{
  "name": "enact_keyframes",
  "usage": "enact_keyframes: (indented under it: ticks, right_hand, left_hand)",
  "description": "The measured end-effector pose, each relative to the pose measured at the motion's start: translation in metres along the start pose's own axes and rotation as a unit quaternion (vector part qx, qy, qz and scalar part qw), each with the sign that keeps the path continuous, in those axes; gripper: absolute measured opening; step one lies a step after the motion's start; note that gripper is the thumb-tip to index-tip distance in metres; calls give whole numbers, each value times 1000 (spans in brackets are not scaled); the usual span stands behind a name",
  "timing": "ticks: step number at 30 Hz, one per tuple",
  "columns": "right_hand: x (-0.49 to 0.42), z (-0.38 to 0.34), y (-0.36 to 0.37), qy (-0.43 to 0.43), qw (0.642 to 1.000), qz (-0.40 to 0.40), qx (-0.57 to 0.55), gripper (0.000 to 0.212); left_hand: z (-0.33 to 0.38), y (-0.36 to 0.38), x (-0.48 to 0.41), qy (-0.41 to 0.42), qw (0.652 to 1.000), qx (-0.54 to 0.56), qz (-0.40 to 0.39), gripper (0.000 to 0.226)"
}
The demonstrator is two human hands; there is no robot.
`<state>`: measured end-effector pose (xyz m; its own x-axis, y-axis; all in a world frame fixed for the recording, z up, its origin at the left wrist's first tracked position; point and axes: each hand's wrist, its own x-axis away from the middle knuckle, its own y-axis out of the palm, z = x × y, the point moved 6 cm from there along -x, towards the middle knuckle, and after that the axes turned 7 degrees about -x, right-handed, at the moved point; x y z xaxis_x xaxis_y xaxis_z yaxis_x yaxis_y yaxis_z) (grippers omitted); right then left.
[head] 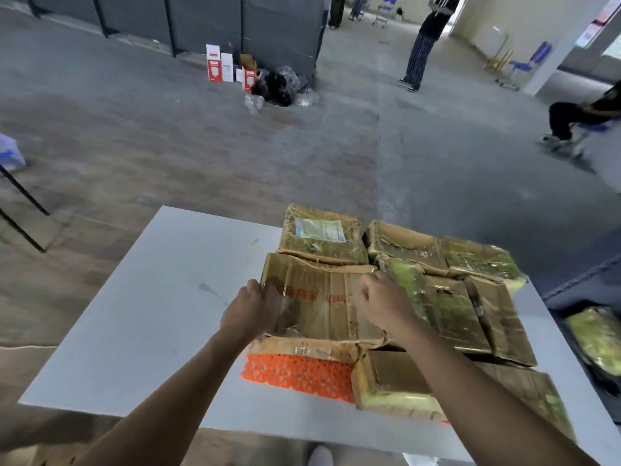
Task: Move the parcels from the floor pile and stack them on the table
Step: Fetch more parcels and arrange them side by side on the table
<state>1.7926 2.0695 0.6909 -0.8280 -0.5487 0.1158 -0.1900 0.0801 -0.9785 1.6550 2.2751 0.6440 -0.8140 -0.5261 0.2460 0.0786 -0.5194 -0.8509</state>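
Now, your left hand (248,311) has its fingers curled round the left edge of the red-lettered cardboard parcel (322,307). The hand is motion-blurred and the fingertips are unclear. Your right hand (379,304) sits knuckles-up, fingers curled down over the same parcel's right edge, tips hidden in the seam against its neighbour. Both hands grip it.

The parcel lies flat on top of the stack, tape-wrapped and crumpled along its near edge.
- Under that near edge, touching it from below: an orange mesh-wrapped parcel (295,375).
- Just past its far edge: a labelled parcel (322,237), white shipping label facing up.
- Against its right side: a foam-edged parcel (447,304), yellow-green padding showing through the tape. Your right forearm crosses its near corner.
- Further back on the right: two more taped parcels, side by side.
- Near right, partly under your forearm: a brown carton (393,378) with a pale yellow lower edge, close to the table's front.

All of these sit on the white table (151,314), clustered on its right half.

Beside the table's right side and lower down, a dark container (584,287) holds a yellow-green wrapped parcel (594,338).

Beyond the table is grey floor (201,146). Red-and-white boxes (215,63) and a black bag (275,85) stand against a dark partition (279,28). A standing person (420,52) is well behind, and a seated person (578,119) is at the right edge.
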Motion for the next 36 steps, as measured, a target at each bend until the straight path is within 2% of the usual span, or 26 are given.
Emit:
enact_keyframes:
  ticks: [2,5,10,16,23,27,31,34,36]
  right_hand:
    - [-17,8,-3,3,1000,-1,-9,24]
    - [-43,23,-8,8,1000,3,-24,34]
    - [-80,63,-8,40,999,-14,-32,48]
    - [-124,101,2,95,990,-84,-60,73]
    - [-143,105,10,78,989,-112,-55,64]
    - [-138,107,15,72,989,-130,-17,63]
    - [-131,101,12,77,992,-95,-39,59]
    - [-116,94,7,63,994,-62,-58,54]
    - [-101,94,5,77,993,-56,-76,53]
  left_hand:
    - [3,2,-18,6,1000,-9,-3,26]
    - [13,-2,-41,-17,999,47,11,39]
    - [46,-4,-84,-36,999,3,-6,43]
    - [60,-1,-138,-85,996,26,-24,38]
    - [66,9,-161,-67,996,55,-24,40]
    - [66,15,-163,-61,995,73,-30,42]
    - [73,19,-154,-70,996,-22,-41,57]
    - [81,18,-146,8,991,-131,0,56]
    - [94,20,-142,81,976,-199,23,55]
